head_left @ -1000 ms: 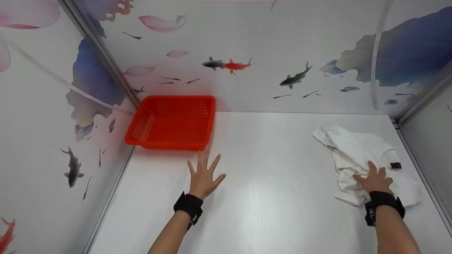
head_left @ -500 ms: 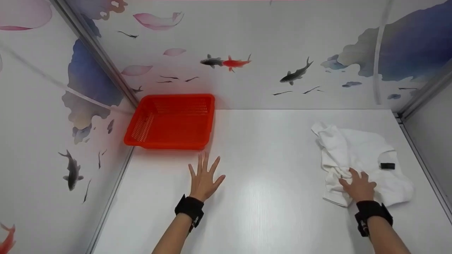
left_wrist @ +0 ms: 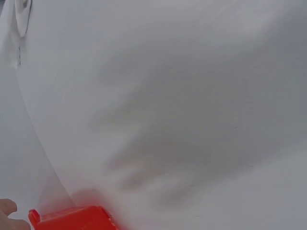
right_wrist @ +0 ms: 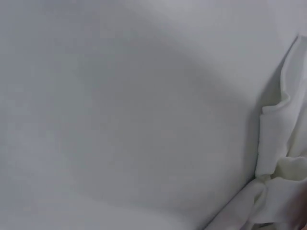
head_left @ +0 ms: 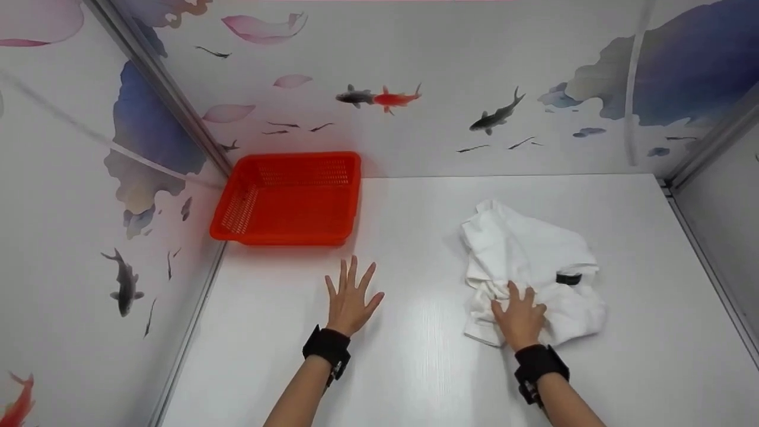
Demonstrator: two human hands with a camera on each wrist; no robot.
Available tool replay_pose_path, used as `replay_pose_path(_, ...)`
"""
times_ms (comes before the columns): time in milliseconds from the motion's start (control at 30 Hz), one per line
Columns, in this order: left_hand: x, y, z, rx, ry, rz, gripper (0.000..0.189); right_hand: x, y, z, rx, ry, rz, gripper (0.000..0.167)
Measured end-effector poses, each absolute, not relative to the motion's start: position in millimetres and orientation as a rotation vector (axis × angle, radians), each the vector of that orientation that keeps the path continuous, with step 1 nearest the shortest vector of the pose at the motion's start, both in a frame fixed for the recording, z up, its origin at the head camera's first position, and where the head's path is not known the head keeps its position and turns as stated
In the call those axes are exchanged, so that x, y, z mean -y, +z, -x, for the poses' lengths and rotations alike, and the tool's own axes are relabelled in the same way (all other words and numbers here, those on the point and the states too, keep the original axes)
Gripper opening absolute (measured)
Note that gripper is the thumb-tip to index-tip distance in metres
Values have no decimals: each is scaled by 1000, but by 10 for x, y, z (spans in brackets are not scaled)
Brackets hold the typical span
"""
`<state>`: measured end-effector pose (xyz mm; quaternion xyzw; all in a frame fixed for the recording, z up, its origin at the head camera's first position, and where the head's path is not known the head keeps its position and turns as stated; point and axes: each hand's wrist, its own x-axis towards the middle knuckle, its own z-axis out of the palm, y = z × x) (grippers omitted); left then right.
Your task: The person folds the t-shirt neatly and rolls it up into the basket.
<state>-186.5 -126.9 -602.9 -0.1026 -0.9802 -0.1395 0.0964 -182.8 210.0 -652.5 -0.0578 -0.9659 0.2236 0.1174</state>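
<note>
A crumpled white cloth point(head_left: 533, 243), perhaps a garment, lies on the white tabletop right of centre. It bears a small black label point(head_left: 568, 279). My right hand point(head_left: 520, 317) grips its near left part with bent fingers; folds bunch around them. In the right wrist view, the folded edge of the cloth point(right_wrist: 278, 129) shows at the right, and the fingers are mostly out of sight. My left hand point(head_left: 348, 305) is over the table at centre left, fingers spread and holding nothing. Just beyond its fingertips stands a red plastic basket point(head_left: 284, 242).
The basket sits in the back left corner against the walls. Printed panels with fish and petals enclose the table point(head_left: 427, 367) at the left and back. A metal rail point(head_left: 705, 261) runs along the right edge. Both wrists wear black bands point(head_left: 327, 347).
My right hand has moved left across the table, and the white cloth has come along with it, away from the right edge. The left hand has shifted only slightly and stays spread.
</note>
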Motion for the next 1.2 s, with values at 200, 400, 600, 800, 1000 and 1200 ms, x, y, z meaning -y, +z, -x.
replay_pose_path(200, 1238, -6029, 1914, 2907, -433, 286, 59, -1562, -6549, 1751, 2739, 594, 124, 50)
replay_pose_path(400, 1231, -6085, 1967, 2905, -450, 269, 59, -1178, -6524, 1663, 2721, 603, 73, 50)
replay_pose_path(600, 1213, -6164, 2001, 2906, -430, 249, 57, -1091, -6355, 1610, 2859, 714, 40, 50)
replay_pose_path(800, 1021, -6273, 2034, 2872, -464, 301, 55, -1510, -6062, 1816, 2953, 941, 245, 49)
replay_pose_path(1000, 680, -6457, 2041, 2701, -511, 466, 39, -2201, -6088, 2159, 2826, 870, 384, 40)
replay_pose_path(1200, 433, -6591, 2016, 2634, -608, 469, 24, -2604, -6153, 2317, 2904, 1218, 535, 51)
